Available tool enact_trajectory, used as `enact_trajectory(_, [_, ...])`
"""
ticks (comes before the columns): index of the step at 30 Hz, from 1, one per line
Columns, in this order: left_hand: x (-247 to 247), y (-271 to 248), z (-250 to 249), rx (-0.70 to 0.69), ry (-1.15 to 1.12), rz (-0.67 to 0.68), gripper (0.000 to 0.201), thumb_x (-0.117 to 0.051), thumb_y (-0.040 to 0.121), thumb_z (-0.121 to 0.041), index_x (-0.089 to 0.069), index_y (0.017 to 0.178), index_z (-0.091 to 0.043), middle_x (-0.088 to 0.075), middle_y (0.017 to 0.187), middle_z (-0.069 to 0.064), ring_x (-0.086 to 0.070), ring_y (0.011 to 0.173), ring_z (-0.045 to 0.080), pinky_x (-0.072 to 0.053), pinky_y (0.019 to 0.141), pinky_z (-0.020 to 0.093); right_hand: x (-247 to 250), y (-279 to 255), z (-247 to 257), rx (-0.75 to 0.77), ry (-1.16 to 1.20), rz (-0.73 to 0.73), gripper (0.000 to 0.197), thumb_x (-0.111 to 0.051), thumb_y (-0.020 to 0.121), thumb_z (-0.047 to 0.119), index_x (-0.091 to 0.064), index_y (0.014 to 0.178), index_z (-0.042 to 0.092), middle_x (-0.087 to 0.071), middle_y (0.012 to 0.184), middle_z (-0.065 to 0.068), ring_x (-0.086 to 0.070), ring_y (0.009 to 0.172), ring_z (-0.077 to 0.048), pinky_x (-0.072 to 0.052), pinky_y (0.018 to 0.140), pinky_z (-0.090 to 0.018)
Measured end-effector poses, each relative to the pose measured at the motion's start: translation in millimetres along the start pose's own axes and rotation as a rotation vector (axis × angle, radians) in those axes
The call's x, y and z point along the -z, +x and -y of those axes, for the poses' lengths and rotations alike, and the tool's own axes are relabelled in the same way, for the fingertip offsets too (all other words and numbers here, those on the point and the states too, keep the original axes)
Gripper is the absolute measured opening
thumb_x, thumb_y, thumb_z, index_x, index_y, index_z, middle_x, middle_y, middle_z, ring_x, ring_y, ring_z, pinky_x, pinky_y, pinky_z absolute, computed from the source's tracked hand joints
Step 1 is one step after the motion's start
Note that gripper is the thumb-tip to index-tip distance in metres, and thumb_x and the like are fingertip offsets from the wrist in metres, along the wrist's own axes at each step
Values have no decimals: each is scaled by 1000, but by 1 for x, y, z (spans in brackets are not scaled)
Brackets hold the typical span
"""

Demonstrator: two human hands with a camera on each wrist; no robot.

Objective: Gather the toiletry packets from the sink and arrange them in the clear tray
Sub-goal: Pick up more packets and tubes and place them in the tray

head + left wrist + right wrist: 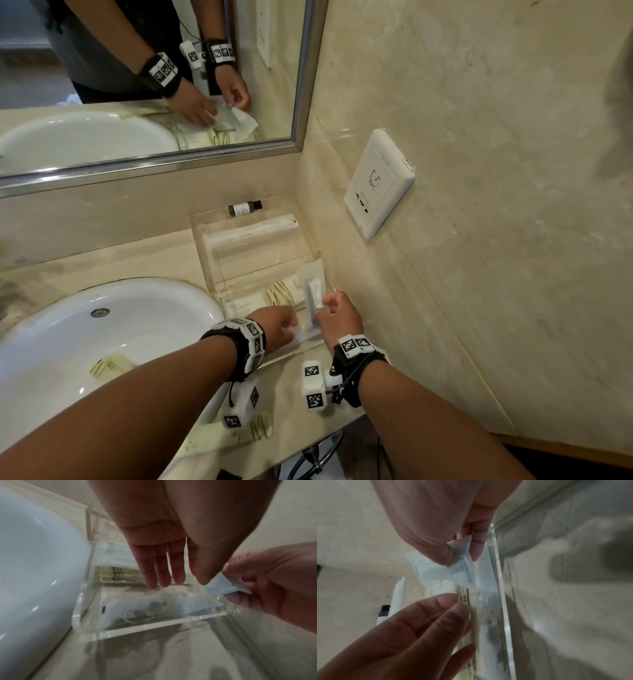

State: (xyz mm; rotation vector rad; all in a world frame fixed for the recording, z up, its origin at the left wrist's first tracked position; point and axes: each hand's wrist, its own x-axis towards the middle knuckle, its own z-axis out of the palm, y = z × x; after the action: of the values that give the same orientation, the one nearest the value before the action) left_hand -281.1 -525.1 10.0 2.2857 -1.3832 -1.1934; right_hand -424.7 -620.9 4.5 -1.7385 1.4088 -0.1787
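The clear tray [205,246] stands on the counter right of the sink [68,329], against the wall. My right hand [330,308] pinches the end of a white packet [315,299] between thumb and fingers over the tray's near right corner; the right wrist view shows the pinch on the white packet [436,572]. My left hand [291,325] reaches into the tray's near end, fingers [163,574] straight, tips just above a white packet [137,608] lying inside. A green-striped packet [284,293] lies in the tray. One striped packet [111,366] lies in the sink.
A long white packet [250,231] lies at the tray's far end, a small dark bottle [245,208] behind it. Another striped packet [236,433] lies at the counter's front edge. A wall socket [378,181] is on the right wall, and a mirror [137,68] hangs above the sink.
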Motion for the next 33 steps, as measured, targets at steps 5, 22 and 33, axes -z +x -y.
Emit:
enact_trajectory(5, [-9, 3, 5, -13, 366, 142, 31, -56, 91, -28, -63, 121, -34, -52, 132, 1, -52, 122, 26, -44, 102, 37, 2, 7, -4, 0, -175, -41, 12, -58, 94, 23, -55, 95, 34, -64, 108, 5, -63, 93, -17, -53, 83, -31])
enact_trajectory(22, [-12, -1, 12, -76, 623, 176, 28, -54, 92, -21, -65, 116, -11, -54, 121, 9, -55, 109, 31, -51, 89, 39, -13, -2, -4, 86, -302, -84, 36, -55, 93, 2, -58, 110, 33, -40, 128, 8, -59, 85, -9, -54, 86, -25])
enact_trajectory(33, [15, 47, -19, -222, 516, -126, 42, -53, 87, -20, -56, 129, -19, -46, 135, 2, -41, 123, 29, -49, 93, 42, -5, -12, -10, 207, -568, -79, 42, -52, 90, 8, -60, 129, 19, -35, 154, 3, -42, 135, -20, -38, 107, -31])
